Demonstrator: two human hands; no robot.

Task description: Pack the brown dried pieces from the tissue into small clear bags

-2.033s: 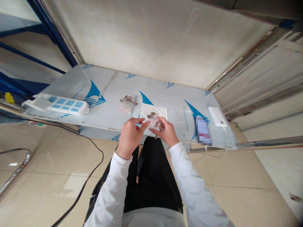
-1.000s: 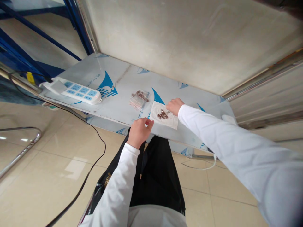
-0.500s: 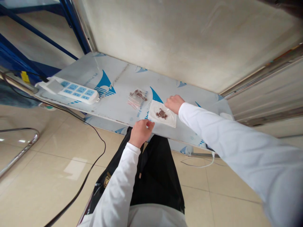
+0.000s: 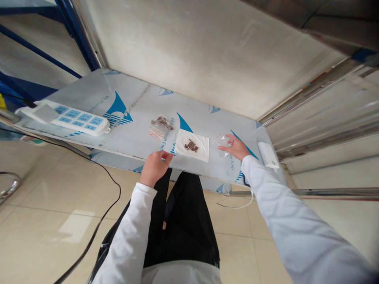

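My right hand [image 4: 234,146] is at the right part of the shelf, its thumb and fingers curved around a small clear plastic bag [image 4: 219,139]. To the left of it lies a square white paper-like tray [image 4: 203,154] with a small pile of brown metal screws [image 4: 191,146]. My left hand [image 4: 156,165] hovers by the shelf's front edge, thumb and fingertips pinched together; whatever may be between them is hidden. Beyond that hand, a clear bag of similar brown screws [image 4: 162,123] rests beside red-edged clear plastic bags [image 4: 156,133].
The metal shelf [image 4: 139,138] is covered in blue-printed protective film. A white power strip [image 4: 77,118] lies at its left end, with a black cable [image 4: 114,205] hanging to the floor. A white box [image 4: 268,154] is at the right end. Behind stands a pale panel [image 4: 183,59].
My right hand has moved right, away from the tray, with the clear bag now visible at its fingers. My left hand stays near the front edge, a little farther from the tray.
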